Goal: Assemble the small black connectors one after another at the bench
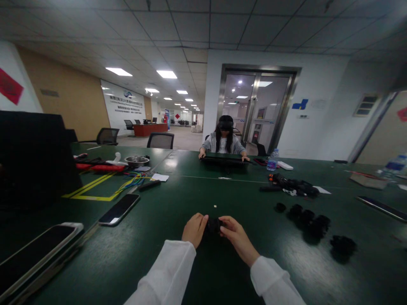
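Note:
My left hand [195, 229] is closed on the left side of a small black cylindrical part [213, 225], just above the green table [152, 254]. From the other side my right hand [237, 237] grips the same part between thumb and fingers. Its exact kind is too dark to make out, and fingers hide both its ends. To the right lies a loose row of similar black parts [307, 217], with another black part [343, 245] nearer to me and a small one [280, 207] farther off. A tiny pale scrap [215, 206] rests just beyond my hands.
Opposite sits a person [224, 137] in a headset, both hands on a wide black panel [224, 161]. Phones [120, 209] and a black box-like object [34, 156] occupy the left. Coloured wires [132, 181] and a metal bowl [136, 161] lie beyond. A water bottle [272, 160] stands back right.

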